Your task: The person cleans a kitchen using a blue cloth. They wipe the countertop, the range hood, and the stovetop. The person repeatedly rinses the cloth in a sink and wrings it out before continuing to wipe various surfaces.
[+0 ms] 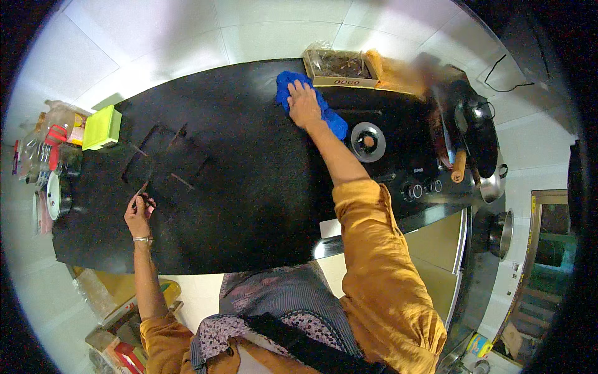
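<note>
A bunched blue cloth [334, 123] lies on the black countertop [230, 206], toward the back, just left of the stove burner. My right hand [303, 103] presses on it from above, fingers bent into the fabric. At the left, a dark square stove grate [182, 181] with prongs pointing inward rests on the counter. My left hand [139, 209] pinches its near prong between thumb and fingers. The bare burner [368, 142], a metal ring with a brownish centre, sits by my right forearm.
Behind the burner stands a cardboard box [342, 67] with plastic wrap. A dark pan with a wooden handle [459, 166] leans at the right, past the stove knobs [415, 191]. Far left are a yellow-green container [101, 128], bottles [61, 118] and a white-rimmed pot [55, 196].
</note>
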Tool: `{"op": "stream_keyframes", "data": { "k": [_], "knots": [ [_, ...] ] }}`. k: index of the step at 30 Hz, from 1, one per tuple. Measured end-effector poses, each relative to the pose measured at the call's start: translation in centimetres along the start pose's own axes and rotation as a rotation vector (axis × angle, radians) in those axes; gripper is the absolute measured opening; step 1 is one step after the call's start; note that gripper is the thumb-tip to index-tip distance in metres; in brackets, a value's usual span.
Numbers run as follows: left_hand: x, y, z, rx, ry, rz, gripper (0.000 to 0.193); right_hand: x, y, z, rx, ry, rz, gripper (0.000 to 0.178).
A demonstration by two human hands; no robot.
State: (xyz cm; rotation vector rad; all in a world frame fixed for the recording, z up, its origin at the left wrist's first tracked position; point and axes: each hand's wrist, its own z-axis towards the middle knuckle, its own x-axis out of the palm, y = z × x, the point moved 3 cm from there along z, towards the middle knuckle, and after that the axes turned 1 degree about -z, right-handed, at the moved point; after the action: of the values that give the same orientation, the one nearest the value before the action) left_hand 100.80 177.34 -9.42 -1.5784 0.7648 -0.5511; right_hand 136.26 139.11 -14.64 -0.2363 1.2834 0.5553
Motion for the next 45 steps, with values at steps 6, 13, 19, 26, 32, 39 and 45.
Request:
{"op": "stream_keyframes", "data": {
  "k": [6, 13, 19, 26, 32, 39, 45],
  "knots": [
    [-1.4, 0.8, 0.3, 0.032, 0.019, 0.090, 0.028, -3.8, 3.6, -6.7, 0.123, -0.126, -0.021, 0.051],
    [-0.6, -0.4, -0.1, 0.027, 0.012, 0.071, 0.027, -8.8, 6.9, -20.6, 0.235, -0.035, 0.055, 0.054],
    [-1.0, 0.1, 0.2, 0.018, 0.060, 0.064, 0.028, -5.9, 4.1, -12.7, 0.194, -0.185, 0.011, 0.049],
    [-0.8, -0.5, 0.3, -0.024, 0.036, -0.006, 0.026, -4.4, 1.3, -6.8, 0.380, -0.214, -0.127, 0.052],
    [-2.8, 0.9, 1.4, 0.046, 0.083, -0.012, 0.026, -8.3, 4.8, -18.5, 0.290, -0.279, -0.024, 0.050],
    [-2.1, -0.7, 1.0, 0.078, 0.091, -0.041, 0.029, -10.0, 5.6, -21.9, 0.318, -0.223, -0.057, 0.049],
    [-1.6, -4.5, 1.5, 0.126, 0.184, 0.225, 0.033, -8.3, 4.6, -18.3, 0.275, -0.225, -0.064, 0.042]
  ]
}}
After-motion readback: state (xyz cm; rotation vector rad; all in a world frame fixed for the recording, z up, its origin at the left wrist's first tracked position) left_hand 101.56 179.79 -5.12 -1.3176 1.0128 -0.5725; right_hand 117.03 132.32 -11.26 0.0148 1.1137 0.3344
